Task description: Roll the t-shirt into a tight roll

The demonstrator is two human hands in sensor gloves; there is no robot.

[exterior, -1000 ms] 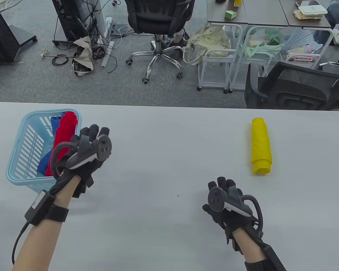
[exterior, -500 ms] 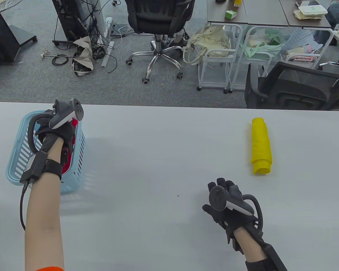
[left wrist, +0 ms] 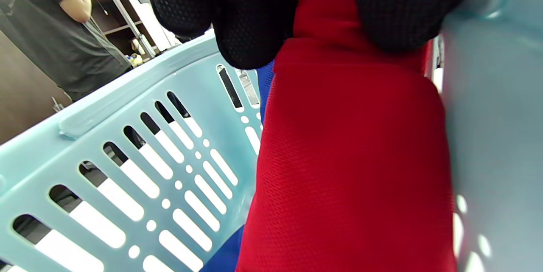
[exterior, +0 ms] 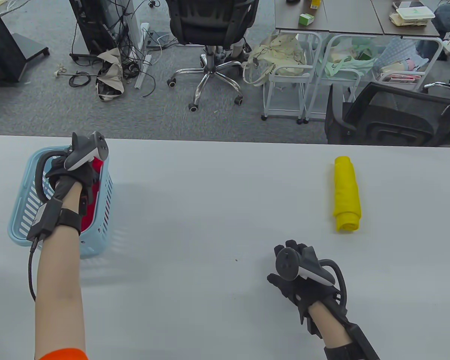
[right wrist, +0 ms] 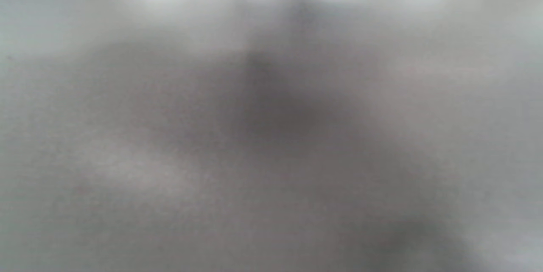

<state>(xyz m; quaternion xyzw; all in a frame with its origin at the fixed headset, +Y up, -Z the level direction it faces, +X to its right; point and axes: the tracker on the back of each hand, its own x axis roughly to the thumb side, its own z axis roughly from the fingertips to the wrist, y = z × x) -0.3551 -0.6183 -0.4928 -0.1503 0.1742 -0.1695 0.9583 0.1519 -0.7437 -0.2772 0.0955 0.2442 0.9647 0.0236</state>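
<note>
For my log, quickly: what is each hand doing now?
Left hand: fingers grip the red fabric t-shirt inside the light blue plastic basket.
Right hand: open, holding nothing.

Pale blue slotted basket [exterior: 22,210]; red shirt [left wrist: 352,157]; yellow roll [exterior: 347,193]; black gloves.

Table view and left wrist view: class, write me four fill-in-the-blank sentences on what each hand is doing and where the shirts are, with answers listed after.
1. The left hand reaches into the light blue ____.
2. Its fingers grip a shirt coloured ____.
3. The rolled shirt lying on the table is ____.
4. The right hand holds ____.

Answers: basket; red; yellow; nothing
</note>
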